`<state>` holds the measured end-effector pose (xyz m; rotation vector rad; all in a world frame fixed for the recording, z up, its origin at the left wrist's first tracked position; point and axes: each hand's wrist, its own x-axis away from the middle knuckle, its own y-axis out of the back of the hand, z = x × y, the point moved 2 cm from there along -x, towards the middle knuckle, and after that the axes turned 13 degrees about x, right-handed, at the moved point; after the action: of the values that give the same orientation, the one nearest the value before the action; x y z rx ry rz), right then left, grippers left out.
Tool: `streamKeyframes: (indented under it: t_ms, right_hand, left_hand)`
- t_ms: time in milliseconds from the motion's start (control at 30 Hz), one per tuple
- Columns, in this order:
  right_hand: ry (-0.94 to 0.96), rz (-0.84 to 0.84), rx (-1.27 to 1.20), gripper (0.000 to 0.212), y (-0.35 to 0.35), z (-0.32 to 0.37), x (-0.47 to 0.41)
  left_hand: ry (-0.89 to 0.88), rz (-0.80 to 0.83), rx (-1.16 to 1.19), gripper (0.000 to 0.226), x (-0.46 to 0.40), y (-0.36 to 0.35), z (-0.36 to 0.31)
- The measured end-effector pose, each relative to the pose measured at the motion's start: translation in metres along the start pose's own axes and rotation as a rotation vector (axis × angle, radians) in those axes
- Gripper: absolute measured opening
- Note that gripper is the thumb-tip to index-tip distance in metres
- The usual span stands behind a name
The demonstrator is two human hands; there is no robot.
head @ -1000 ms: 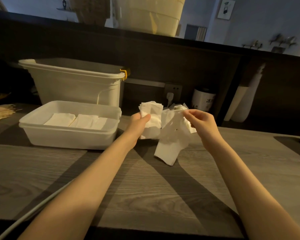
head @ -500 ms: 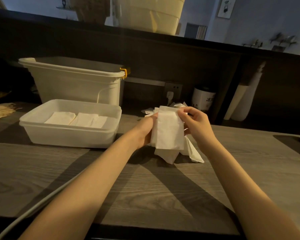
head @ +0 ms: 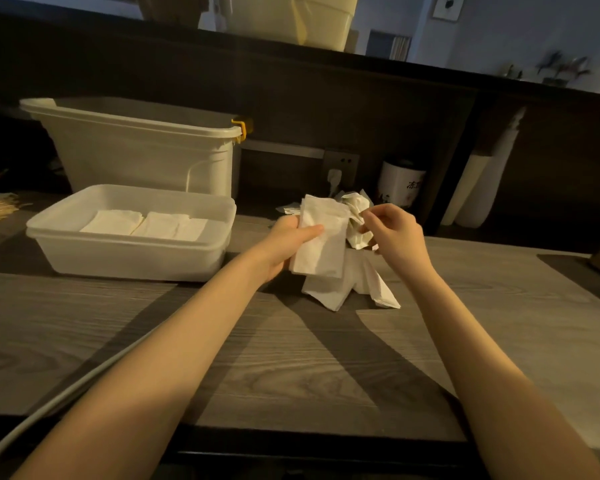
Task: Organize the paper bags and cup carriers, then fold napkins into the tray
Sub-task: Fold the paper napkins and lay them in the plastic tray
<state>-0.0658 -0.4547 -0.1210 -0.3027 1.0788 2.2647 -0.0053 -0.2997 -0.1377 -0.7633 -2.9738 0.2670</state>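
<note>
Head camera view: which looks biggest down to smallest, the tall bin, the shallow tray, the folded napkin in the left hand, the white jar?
1. Tall bin
2. Shallow tray
3. Folded napkin
4. White jar, though it stands farther back.

Tray [head: 132,252] left of loose napkins [head: 352,289] on counter [head: 291,358], bin [head: 146,157] behind tray.
</note>
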Motion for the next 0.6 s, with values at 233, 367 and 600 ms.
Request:
streamKeyframes:
  t_ms: [233, 367, 600]
  right_hand:
    - [-0.024, 0.427, 0.368, 0.057, -0.009, -0.014, 0.004]
    - [-0.014, 0.488, 0.434, 0.058, -0.017, -0.017, 0.006]
    - [0.002, 0.524, 0.389, 0.070, -0.020, -0.013, 0.010]
  left_hand:
    - [-0.014, -0.207, 0.066, 0.038, -0.008, 0.013, 0.003]
    - [-0.026, -0.226, 0.055, 0.037, -0.009, 0.014, 0.004]
    - [-0.027, -0.255, 0.036, 0.037, -0.008, 0.016, 0.002]
